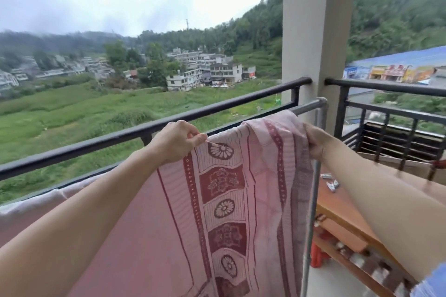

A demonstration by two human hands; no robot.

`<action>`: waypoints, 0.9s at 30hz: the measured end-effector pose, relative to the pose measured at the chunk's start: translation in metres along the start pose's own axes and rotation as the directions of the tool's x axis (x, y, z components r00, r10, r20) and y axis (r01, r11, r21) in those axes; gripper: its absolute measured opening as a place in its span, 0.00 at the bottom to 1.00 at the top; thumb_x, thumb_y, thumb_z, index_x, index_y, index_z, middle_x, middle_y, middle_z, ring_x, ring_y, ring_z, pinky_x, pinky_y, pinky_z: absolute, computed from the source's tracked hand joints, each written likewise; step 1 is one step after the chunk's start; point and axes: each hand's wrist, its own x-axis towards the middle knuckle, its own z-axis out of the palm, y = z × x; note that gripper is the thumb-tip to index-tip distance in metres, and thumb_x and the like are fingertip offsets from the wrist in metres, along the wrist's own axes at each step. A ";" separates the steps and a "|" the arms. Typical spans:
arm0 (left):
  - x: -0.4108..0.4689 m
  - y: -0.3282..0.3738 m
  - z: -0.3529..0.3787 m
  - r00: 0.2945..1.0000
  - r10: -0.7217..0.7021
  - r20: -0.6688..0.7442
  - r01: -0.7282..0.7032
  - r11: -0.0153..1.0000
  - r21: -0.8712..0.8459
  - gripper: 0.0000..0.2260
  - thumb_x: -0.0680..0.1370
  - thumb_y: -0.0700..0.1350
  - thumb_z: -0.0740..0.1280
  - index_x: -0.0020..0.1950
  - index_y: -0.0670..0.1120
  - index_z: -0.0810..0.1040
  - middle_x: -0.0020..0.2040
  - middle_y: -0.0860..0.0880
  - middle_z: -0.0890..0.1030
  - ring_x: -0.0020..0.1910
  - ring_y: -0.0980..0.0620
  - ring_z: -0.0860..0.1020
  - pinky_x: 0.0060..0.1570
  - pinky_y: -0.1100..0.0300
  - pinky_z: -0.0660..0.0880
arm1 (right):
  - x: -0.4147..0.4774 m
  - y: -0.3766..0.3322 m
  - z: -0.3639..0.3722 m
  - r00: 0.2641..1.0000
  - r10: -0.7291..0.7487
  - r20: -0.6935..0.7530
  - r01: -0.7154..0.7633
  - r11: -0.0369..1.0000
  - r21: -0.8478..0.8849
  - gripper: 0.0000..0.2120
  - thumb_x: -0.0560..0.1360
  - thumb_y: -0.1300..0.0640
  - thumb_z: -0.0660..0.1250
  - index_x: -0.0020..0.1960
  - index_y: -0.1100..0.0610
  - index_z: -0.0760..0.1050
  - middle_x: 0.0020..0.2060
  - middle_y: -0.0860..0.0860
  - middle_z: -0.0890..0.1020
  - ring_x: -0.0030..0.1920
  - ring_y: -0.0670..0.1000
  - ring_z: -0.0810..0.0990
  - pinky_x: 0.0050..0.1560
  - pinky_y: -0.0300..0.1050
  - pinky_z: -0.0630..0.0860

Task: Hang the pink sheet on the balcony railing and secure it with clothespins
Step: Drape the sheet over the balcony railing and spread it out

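the pink cotton sheet with dark red flower-patterned border (224, 200) is being draped over a silver metal drying bar (310, 106) just inside the black metal balcony railing (120, 135). its top edge is being pinched between thumb and fingers of the left hand (177, 140), closed on the cloth. its bunched side edge is being gripped in the closed right hand (316, 142). small pale clothespins (331, 183) are being left lying on the wooden table (342, 202), below the right forearm.
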 end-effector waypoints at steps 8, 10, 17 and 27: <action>0.041 -0.001 0.012 0.983 0.016 0.185 0.003 0.995 -0.100 0.24 0.77 0.62 0.61 0.44 0.41 0.80 0.44 0.42 0.84 0.40 0.45 0.80 0.44 0.48 0.79 | -0.003 -0.007 0.000 0.998 -0.050 0.038 0.050 0.999 0.006 0.14 0.77 0.51 0.65 0.52 0.61 0.80 0.39 0.55 0.85 0.38 0.50 0.84 0.39 0.44 0.82; 0.051 0.006 0.016 0.979 0.037 0.200 -0.020 0.996 -0.087 0.24 0.77 0.62 0.61 0.34 0.43 0.75 0.32 0.47 0.79 0.27 0.51 0.74 0.29 0.57 0.72 | -0.008 -0.021 -0.002 0.993 -0.015 0.113 0.030 0.990 -0.138 0.17 0.71 0.53 0.73 0.54 0.63 0.82 0.42 0.56 0.86 0.40 0.50 0.85 0.43 0.45 0.83; 0.081 0.045 0.030 0.970 0.115 0.215 -0.113 0.993 -0.018 0.24 0.77 0.62 0.62 0.35 0.42 0.78 0.32 0.47 0.82 0.31 0.48 0.77 0.32 0.54 0.73 | 0.004 -0.111 -0.008 0.719 -0.616 -0.322 0.064 0.519 -0.852 0.07 0.68 0.59 0.77 0.45 0.59 0.85 0.38 0.54 0.84 0.39 0.51 0.82 0.41 0.39 0.79; 0.103 0.071 0.047 0.978 0.210 0.009 -0.206 0.947 0.248 0.12 0.76 0.46 0.63 0.32 0.49 0.72 0.34 0.52 0.75 0.36 0.48 0.74 0.34 0.56 0.70 | -0.008 -0.156 -0.068 0.765 -0.644 -0.002 -0.193 -0.225 -0.955 0.08 0.67 0.57 0.71 0.33 0.45 0.82 0.35 0.50 0.84 0.43 0.54 0.82 0.45 0.46 0.78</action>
